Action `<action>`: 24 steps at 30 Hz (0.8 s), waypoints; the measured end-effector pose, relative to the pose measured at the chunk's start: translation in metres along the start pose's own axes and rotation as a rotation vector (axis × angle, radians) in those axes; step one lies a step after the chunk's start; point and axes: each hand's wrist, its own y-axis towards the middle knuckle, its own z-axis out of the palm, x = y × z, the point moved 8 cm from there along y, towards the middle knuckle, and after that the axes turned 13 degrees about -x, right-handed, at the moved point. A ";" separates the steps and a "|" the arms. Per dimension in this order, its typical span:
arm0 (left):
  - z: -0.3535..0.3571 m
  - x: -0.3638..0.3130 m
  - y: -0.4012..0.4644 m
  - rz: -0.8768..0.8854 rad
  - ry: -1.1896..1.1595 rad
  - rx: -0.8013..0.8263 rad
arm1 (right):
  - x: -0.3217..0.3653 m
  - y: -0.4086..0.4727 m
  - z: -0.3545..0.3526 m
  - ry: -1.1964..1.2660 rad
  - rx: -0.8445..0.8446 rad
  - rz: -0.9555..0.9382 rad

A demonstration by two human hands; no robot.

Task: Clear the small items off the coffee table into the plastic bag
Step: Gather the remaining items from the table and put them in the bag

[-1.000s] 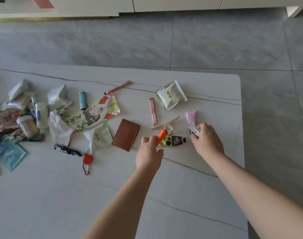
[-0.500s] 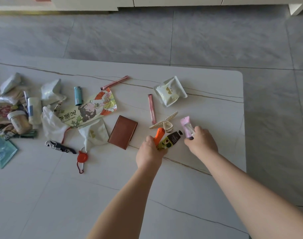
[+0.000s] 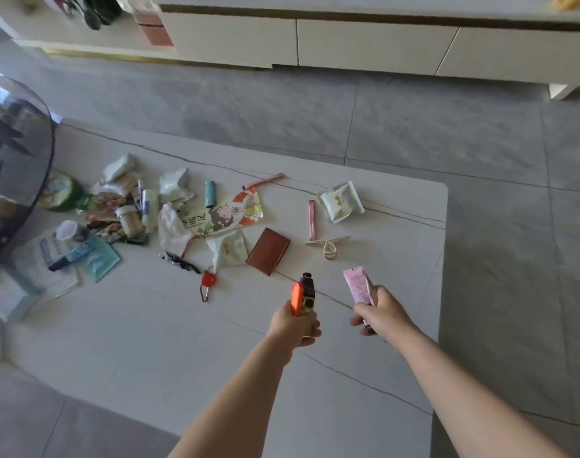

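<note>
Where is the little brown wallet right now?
In the head view the brown wallet lies flat on the coffee table, near the middle, between the white pouch on its left and the pearly hair clip on its right.

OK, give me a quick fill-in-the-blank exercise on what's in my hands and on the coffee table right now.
1. The left hand grips a yellow-and-black tube and a ____ lighter.
2. The right hand holds a ____ tube.
3. The brown wallet lies on the ____.

Missing words: orange; pink; coffee table
</note>
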 end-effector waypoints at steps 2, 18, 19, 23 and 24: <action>-0.018 -0.004 -0.033 -0.020 -0.078 -0.001 | 0.019 -0.031 -0.003 -0.010 0.041 -0.036; -0.211 0.028 -0.244 -0.008 -0.712 -0.047 | 0.167 -0.298 0.074 -0.035 0.390 -0.339; -0.228 0.033 -0.252 0.006 -0.740 -0.072 | 0.175 -0.315 0.085 -0.044 0.416 -0.350; -0.304 0.058 -0.285 0.063 -0.867 -0.171 | 0.202 -0.384 0.138 -0.098 0.522 -0.427; -0.324 0.065 -0.293 0.070 -0.901 -0.196 | 0.207 -0.401 0.152 -0.116 0.550 -0.453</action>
